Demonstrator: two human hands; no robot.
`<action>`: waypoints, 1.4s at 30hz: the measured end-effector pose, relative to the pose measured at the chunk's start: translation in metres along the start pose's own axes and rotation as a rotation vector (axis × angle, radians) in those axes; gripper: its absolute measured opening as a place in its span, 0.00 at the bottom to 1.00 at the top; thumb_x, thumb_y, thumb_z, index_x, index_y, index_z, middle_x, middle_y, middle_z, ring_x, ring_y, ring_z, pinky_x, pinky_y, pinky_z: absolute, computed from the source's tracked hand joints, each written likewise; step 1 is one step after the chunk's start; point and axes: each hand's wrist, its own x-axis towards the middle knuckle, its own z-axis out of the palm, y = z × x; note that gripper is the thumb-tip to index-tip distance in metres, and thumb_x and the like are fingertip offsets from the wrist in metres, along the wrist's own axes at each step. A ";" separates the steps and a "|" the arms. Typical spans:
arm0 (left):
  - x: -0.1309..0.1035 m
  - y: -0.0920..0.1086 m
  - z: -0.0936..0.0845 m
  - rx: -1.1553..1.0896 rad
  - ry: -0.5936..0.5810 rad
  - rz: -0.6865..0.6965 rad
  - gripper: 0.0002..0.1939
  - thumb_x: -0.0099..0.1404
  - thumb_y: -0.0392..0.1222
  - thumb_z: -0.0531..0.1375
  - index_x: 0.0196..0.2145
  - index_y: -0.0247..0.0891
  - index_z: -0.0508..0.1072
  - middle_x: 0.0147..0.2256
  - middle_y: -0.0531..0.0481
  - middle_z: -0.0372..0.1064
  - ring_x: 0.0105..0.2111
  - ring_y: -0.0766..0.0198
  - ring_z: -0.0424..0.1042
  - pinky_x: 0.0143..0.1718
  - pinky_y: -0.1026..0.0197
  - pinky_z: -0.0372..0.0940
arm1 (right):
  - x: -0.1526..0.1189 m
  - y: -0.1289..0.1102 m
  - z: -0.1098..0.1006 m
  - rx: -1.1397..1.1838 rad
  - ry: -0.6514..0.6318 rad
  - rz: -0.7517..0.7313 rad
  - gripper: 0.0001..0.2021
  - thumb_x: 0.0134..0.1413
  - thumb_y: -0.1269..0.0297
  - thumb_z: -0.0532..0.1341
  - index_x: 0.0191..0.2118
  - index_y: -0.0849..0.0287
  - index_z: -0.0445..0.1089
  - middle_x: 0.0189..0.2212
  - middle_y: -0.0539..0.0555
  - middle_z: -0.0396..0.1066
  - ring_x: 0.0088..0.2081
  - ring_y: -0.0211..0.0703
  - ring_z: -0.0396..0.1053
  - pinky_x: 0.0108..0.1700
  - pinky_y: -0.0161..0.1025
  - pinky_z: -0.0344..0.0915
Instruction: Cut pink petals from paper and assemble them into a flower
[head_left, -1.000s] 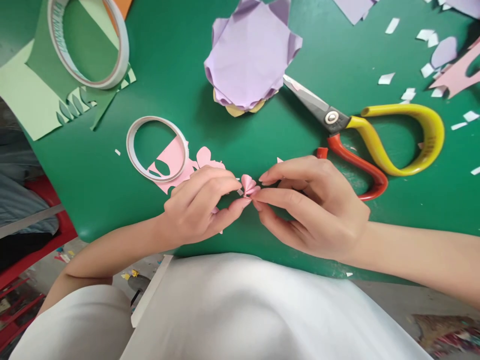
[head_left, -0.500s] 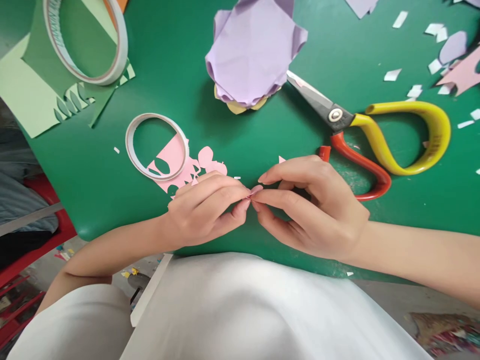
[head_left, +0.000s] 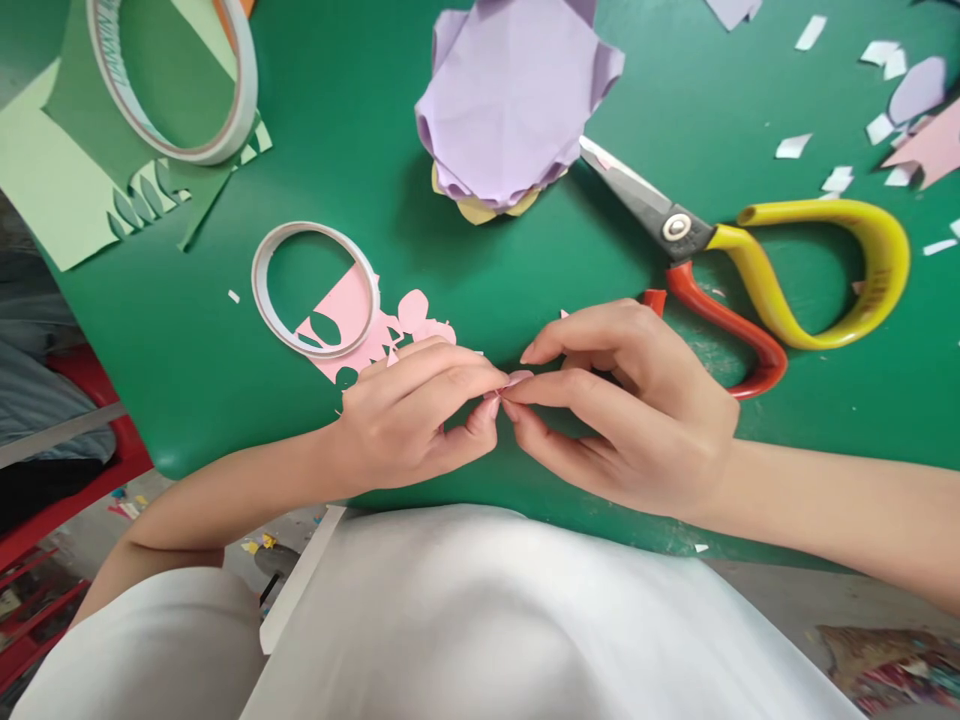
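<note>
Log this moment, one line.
left hand: pinching small pink paper piece; right hand: touching it; red-and-yellow-handled metal scissors: on green table

green tabletop [head_left: 330, 130], purple-and-yellow paper piece [head_left: 517, 100] on it, scissors [head_left: 676, 228] right of that piece, pink cut sheet [head_left: 346, 305] below-left of it, green sheets [head_left: 45, 180] well left, white scraps [head_left: 793, 147] well right

There is one left hand [head_left: 416, 415] and one right hand [head_left: 637, 420], two in all, with one pink piece [head_left: 518, 379]. One surface [head_left: 330, 80] carries one pair of scissors [head_left: 690, 236], one larger tape ring [head_left: 245, 100] and one smaller tape ring [head_left: 261, 288], so two rings, plus one purple paper form [head_left: 517, 100]. White scraps [head_left: 810, 33] number at least eight; their exact total is unclear.
</note>
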 end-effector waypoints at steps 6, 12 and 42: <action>0.001 -0.001 -0.001 -0.043 -0.011 -0.022 0.07 0.64 0.28 0.59 0.35 0.37 0.76 0.30 0.51 0.80 0.28 0.68 0.76 0.32 0.65 0.74 | 0.003 0.001 0.000 -0.001 0.003 -0.001 0.08 0.55 0.75 0.67 0.36 0.57 0.68 0.38 0.56 0.69 0.37 0.43 0.69 0.35 0.41 0.73; 0.001 -0.004 -0.003 -0.063 -0.027 -0.043 0.10 0.64 0.27 0.57 0.36 0.39 0.76 0.30 0.54 0.80 0.27 0.68 0.77 0.33 0.65 0.74 | 0.005 -0.001 -0.002 -0.004 -0.002 0.008 0.08 0.56 0.76 0.66 0.36 0.57 0.69 0.37 0.56 0.69 0.37 0.41 0.70 0.35 0.40 0.72; 0.003 -0.003 -0.011 -0.161 -0.079 -0.119 0.13 0.65 0.28 0.53 0.35 0.40 0.76 0.28 0.53 0.78 0.26 0.68 0.75 0.31 0.63 0.72 | 0.007 0.002 0.000 0.075 -0.038 -0.017 0.08 0.56 0.77 0.66 0.36 0.58 0.67 0.36 0.56 0.78 0.37 0.43 0.74 0.42 0.44 0.76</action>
